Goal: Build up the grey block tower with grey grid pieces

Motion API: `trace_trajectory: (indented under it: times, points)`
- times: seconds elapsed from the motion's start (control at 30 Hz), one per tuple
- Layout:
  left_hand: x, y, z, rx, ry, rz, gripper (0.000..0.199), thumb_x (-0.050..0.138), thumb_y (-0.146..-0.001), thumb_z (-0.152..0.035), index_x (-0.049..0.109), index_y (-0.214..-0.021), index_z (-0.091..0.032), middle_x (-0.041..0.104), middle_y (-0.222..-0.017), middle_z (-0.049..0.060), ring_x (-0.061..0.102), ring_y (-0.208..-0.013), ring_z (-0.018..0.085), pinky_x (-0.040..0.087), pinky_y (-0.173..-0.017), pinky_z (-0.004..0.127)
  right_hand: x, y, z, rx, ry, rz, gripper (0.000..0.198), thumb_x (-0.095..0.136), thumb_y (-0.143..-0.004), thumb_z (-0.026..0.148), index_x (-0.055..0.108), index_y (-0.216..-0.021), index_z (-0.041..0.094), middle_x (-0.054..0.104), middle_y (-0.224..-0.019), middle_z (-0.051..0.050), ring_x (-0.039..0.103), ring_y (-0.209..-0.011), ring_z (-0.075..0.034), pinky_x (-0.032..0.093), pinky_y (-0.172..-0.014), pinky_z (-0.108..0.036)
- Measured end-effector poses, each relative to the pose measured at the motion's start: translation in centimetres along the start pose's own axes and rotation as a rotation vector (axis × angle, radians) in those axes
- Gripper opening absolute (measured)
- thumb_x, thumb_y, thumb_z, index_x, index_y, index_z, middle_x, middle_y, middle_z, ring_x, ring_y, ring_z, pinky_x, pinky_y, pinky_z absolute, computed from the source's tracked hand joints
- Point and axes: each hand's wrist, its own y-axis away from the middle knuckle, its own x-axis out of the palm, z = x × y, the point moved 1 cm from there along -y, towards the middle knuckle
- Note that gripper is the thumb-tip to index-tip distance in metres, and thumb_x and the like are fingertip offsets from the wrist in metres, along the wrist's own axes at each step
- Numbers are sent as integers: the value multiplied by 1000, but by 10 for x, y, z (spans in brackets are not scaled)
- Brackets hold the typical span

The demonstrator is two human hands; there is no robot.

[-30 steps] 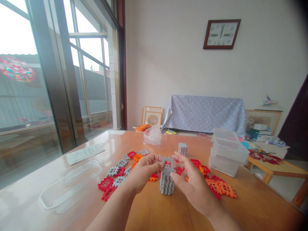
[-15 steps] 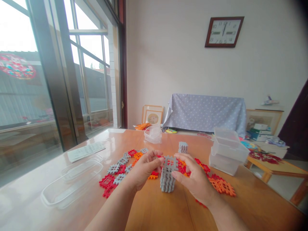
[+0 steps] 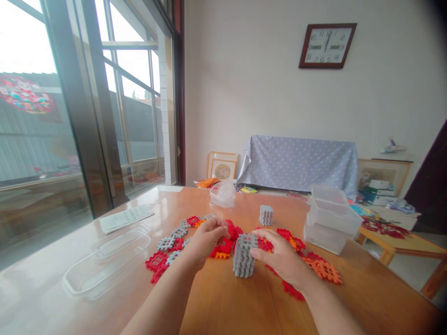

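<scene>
A stack of grey notched lattice tiles (image 3: 243, 260) stands on the table between my hands. My right hand (image 3: 279, 256) is on its right side near the top, thumb on the front and fingers at the back corner. Just left of the stack, my left hand (image 3: 206, 242) is in the air, its fingers loosely curled and slightly apart, with no tile visible in them. Red lattice tiles (image 3: 223, 246) lie behind and beside that hand. A second grey stack (image 3: 266, 215) stands farther back.
Grey and red tiles (image 3: 157, 261) spread to the left, orange ones (image 3: 326, 271) to the right. A clear plastic box (image 3: 330, 223) stands at the right, a clear lid (image 3: 104, 270) lies at the left. A small clear container (image 3: 222, 194) and papers (image 3: 126, 218) are farther back.
The grey tile that was tilted up between both hands now lies flat on the stack. My left hand has drawn away leftward; my right hand stays on the stack, slightly lower.
</scene>
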Motion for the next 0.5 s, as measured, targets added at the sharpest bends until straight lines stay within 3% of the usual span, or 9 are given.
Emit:
trace_trajectory:
  times: [0.27, 0.5]
  points:
    - [-1, 0, 3, 23, -86, 63, 26, 70, -75, -34, 63, -94, -18, 67, -82, 1, 58, -70, 13, 44, -69, 26, -6, 5, 7, 77, -19, 69, 60, 73, -83, 45, 61, -136, 23, 60, -141, -11, 52, -135, -30, 37, -117, -51]
    - [5, 3, 8, 28, -82, 246, 32, 71, -70, -18, 63, -101, -18, 68, -96, 5, 60, -77, 14, 44, -66, 25, -6, 3, 1, 81, -41, 59, 58, 74, -82, 42, 62, -135, 23, 61, -141, -11, 52, -136, -30, 36, -118, -52]
